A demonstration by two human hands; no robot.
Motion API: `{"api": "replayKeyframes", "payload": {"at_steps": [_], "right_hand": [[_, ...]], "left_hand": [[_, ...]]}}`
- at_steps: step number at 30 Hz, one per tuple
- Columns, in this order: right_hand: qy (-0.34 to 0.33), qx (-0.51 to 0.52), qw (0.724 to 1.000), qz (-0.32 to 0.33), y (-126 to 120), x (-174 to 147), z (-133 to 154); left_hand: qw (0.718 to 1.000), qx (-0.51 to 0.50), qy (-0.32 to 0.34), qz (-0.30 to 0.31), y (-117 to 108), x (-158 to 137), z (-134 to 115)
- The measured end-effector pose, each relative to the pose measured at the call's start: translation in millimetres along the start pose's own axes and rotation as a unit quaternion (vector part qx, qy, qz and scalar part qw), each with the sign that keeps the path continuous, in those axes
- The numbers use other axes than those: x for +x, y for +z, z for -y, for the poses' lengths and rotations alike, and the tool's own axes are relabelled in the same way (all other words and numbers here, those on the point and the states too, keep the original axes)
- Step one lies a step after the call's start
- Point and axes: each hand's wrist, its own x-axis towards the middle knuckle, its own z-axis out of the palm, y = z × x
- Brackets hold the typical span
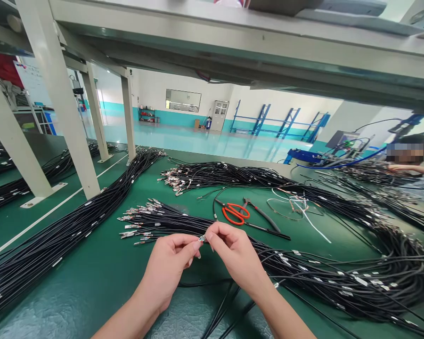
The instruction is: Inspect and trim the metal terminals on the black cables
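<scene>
In the middle of the head view, my left hand (167,263) pinches a small silvery cable terminal (202,238) between thumb and forefinger. My right hand (233,252) is closed at the terminal's other side, its fingertips pressed together on it. The fingers cover most of the terminal, and its cable is hard to follow behind them. Just beyond my hands lies a bundle of black cables (176,217) with metal terminals on their left ends. Orange-handled scissors (236,214) and grey-handled pliers (263,216) rest behind my right hand.
Long black cable bundles run along the left (102,207), across the back (226,174) and at the right (339,278) of the green table (74,292). White metal posts (67,103) carry a shelf (233,28) overhead. Thin white strips (316,226) lie behind the pliers. Another person (408,153) sits far right.
</scene>
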Motion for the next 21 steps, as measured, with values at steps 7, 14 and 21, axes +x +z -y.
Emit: {"api": "replayKeyframes", "payload": {"at_steps": [7, 14, 21], "right_hand": [[-0.014, -0.017, 1.0, 0.007, 0.0, 1.1, -1.6], [-0.027, -0.013, 1.0, 0.005, 0.0, 0.1, -1.6], [-0.038, -0.011, 0.999, 0.004, 0.0, 0.0, -1.5]], "left_hand": [[1.0, -0.011, 0.009, -0.022, 1.7, -0.5, 0.3], [1.0, -0.001, 0.01, -0.02, 1.1, 0.1, 0.2], [0.999, 0.027, 0.029, -0.015, 1.6, 0.5, 2.5]]}}
